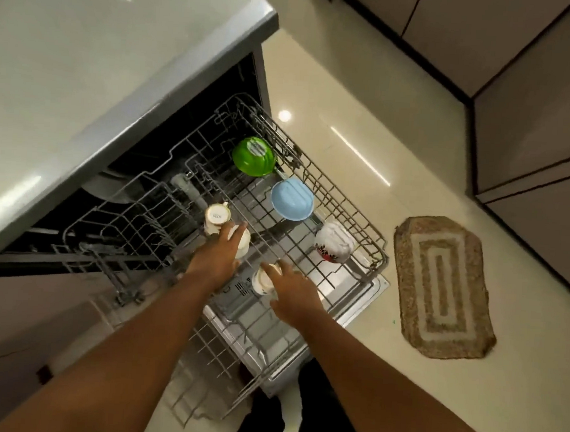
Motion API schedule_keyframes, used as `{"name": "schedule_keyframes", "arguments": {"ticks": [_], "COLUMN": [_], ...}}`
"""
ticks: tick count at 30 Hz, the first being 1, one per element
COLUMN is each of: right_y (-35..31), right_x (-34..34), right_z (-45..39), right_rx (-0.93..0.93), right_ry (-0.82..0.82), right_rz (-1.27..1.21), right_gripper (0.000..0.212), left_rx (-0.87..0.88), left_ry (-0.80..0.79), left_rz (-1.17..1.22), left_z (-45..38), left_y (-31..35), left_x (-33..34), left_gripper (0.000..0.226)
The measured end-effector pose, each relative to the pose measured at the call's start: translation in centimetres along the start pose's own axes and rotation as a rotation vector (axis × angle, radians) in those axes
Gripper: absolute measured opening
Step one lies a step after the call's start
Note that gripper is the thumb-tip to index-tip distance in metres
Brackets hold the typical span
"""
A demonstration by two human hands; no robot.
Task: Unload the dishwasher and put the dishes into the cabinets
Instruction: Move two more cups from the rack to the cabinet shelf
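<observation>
Now left hand point(219, 257) fingers curled on white mug point(242, 241); right hand point(294, 295) fingers spread over cup point(262, 283), upper rack point(372, 234).

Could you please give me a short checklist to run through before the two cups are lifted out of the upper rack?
1. Upper rack pulled fully out over the open door: ok.
2. Left hand has a grip on the cream cup: cannot tell; the fingers lie over it, closure hidden.
3. Right hand has a grip on the near cup: not ok; the fingers are spread and only reaching.
4. Third cup, upside down beside the left hand, risks a knock: cannot tell.
5. Green bowl, blue bowl and patterned bowl clear of both hands: ok.
</observation>
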State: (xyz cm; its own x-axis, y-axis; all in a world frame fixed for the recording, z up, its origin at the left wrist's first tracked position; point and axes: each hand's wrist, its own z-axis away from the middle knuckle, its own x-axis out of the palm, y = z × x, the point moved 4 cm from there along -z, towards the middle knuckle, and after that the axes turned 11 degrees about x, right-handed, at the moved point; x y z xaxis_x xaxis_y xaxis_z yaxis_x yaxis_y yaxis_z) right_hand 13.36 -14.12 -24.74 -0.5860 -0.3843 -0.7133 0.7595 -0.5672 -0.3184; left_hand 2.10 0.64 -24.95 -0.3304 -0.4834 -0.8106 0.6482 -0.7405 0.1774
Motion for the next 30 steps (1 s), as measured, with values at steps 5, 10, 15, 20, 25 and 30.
{"name": "schedule_keyframes", "arguments": {"ticks": [5, 10, 15, 20, 25, 30], "right_y": [-0.5, -0.4, 0.3, 0.5, -0.1, -1.8], "right_x": [0.1, 0.2, -0.2, -1.3, -2.4, -3.4], "right_z": [-1.5, -1.6, -0.6, 1.6, 5.0, 8.9], "right_rx": [0.013, -0.003, -0.037, -0.120, -0.159, -0.142], "right_ry": [-0.004, 0.015, 0.084, 0.141, 0.198, 0.300], "right_rz": [0.049, 0.072, 0.074, 0.019, -0.028, -0.056], "right_gripper": [0.085, 0.076, 0.068, 0.066, 0.063, 0.063], "left_rx": [-0.104, -0.124, -0.162, -0.209, -0.251, -0.302], "left_ry": [-0.006, 0.067, 0.197, 0.367, 0.274, 0.292], "left_rz": [0.004, -0.029, 0.166, 0.368, 0.365, 0.313], "left_z": [-1.5, 0.0, 3.1, 8.4, 13.9, 19.1], "left_y": [0.2, 0.9, 1.5, 2.6, 2.5, 1.0], "left_x": [0.7, 1.0, 0.5, 0.4, 1.7, 0.6], "left_gripper": [0.076, 0.068, 0.067, 0.062, 0.058, 0.057]}}
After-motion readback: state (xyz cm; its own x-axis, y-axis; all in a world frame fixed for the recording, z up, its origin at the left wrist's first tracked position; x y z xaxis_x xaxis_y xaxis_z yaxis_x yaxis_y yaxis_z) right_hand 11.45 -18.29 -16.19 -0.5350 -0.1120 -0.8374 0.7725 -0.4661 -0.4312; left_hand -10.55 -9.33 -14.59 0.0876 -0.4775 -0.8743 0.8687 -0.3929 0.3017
